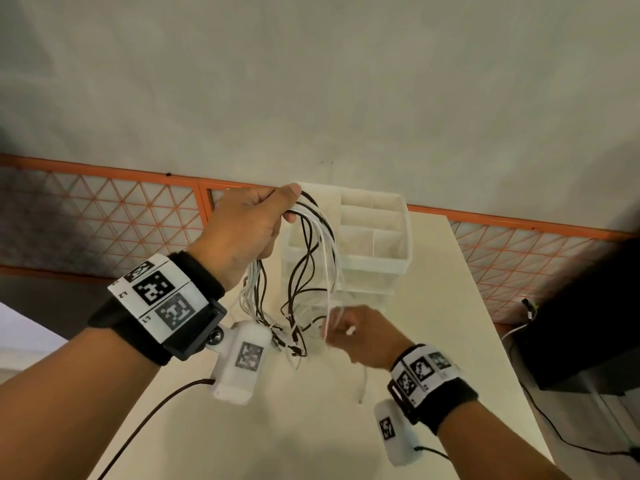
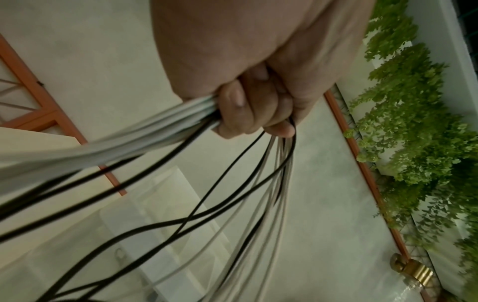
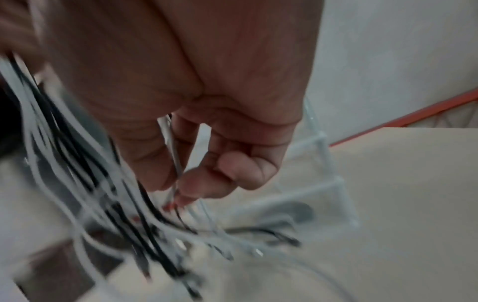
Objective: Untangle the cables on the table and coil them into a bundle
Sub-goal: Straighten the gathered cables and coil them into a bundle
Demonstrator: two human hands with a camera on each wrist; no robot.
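White strand (image 1: 330,318) pinched in right hand (image 1: 360,336), low over the table (image 1: 450,306). Black-and-white cables (image 1: 311,244) hang looped from left hand (image 1: 242,233), fist clenched around the fold, raised ahead of the clear organizer (image 1: 374,233). Advice: draw that strand out slowly, keep left fist firm, stop at any snag.

Cables (image 1: 304,258): black & white mix. Table (image 1: 450,358): cream. Organiser (image 1: 374,237): translucent white. Wrist bands (image 1: 166,299): black, b/w square-code markers.
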